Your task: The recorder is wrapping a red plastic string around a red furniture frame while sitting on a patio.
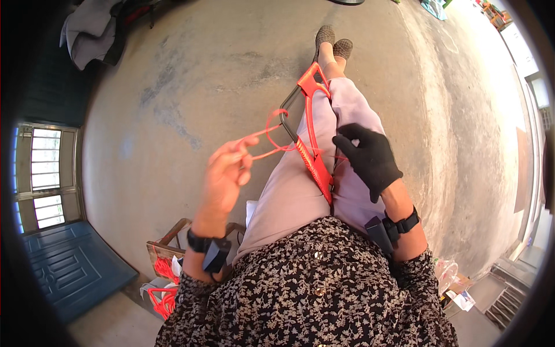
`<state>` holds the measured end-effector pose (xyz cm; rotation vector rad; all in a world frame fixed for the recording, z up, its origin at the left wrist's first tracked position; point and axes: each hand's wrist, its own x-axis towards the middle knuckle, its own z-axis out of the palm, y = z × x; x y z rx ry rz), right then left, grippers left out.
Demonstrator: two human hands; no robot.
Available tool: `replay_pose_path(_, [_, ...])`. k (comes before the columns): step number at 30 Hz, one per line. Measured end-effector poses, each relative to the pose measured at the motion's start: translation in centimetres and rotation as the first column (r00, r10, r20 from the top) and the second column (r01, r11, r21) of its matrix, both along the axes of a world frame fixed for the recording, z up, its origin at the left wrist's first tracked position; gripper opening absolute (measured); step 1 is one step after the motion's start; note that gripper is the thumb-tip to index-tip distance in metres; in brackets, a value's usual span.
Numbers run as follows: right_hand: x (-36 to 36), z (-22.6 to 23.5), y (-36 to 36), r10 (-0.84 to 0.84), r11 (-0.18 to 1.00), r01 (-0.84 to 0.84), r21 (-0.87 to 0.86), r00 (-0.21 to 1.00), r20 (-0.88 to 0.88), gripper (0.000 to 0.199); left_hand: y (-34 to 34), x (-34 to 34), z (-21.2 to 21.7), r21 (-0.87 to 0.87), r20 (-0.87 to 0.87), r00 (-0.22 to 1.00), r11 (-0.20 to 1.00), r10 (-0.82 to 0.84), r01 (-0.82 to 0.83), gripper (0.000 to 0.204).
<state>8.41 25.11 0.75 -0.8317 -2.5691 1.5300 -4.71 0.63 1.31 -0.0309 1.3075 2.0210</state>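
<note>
A flat angular frame (311, 118) lies along my thighs, partly red and partly bare black. Close red turns of cord cover its near left side. My left hand (230, 165), bare and slightly blurred, is off the frame's left side, fingers closed on a thin red cord (267, 154). Two strands of it stretch from the fingers to the frame, and a loose loop curls round the black bar (291, 124). My right hand (370, 159), in a black glove, is right of the frame with fingers curled; a thin red strand runs up to it.
Left of my hip, a wooden stool or rack (167, 238) stands beside red bundles (164, 301). A blue panelled door (75, 266) is at the left. Bags and papers (457, 283) lie at my right. Grey cloth (92, 32) hangs at the far left.
</note>
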Motion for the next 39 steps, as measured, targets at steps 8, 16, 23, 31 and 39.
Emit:
replay_pose_path(8, [-2.8, 3.6, -5.6, 0.587, 0.737, -0.285, 0.613, 0.720, -0.371, 0.039, -4.2, 2.8, 7.2, 0.032, -0.267, 0.676, 0.694, -0.687, 0.719, 0.006])
replay_pose_path(16, [1.2, 4.5, -4.1, 0.453, 0.863, -0.503, -0.037, 0.806, -0.381, 0.016, -3.6, 0.4, 4.4, -0.407, -0.196, 0.838, 0.819, -0.510, 0.404, 0.017])
replay_pose_path(23, [2.7, 5.5, -5.1, 0.128, 0.830, -0.311, -0.463, 0.914, -0.385, 0.009, 5.7, 3.6, -2.4, -0.586, -0.724, 0.551, 0.792, -0.415, -0.173, 0.029])
replay_pose_path(31, [1.2, 7.3, -3.0, 0.000, 0.928, -0.057, -0.367, 0.988, -0.153, 0.016, 3.2, 0.8, -2.8, -0.317, -0.298, 0.873, 0.903, -0.386, 0.291, 0.019])
replay_pose_path(39, [-2.7, -0.9, 0.4, 0.380, 0.894, -0.259, 0.366, 0.871, -0.312, 0.011, 3.9, -1.6, -5.1, -0.173, -0.188, 0.970, 0.977, -0.156, 0.124, 0.015])
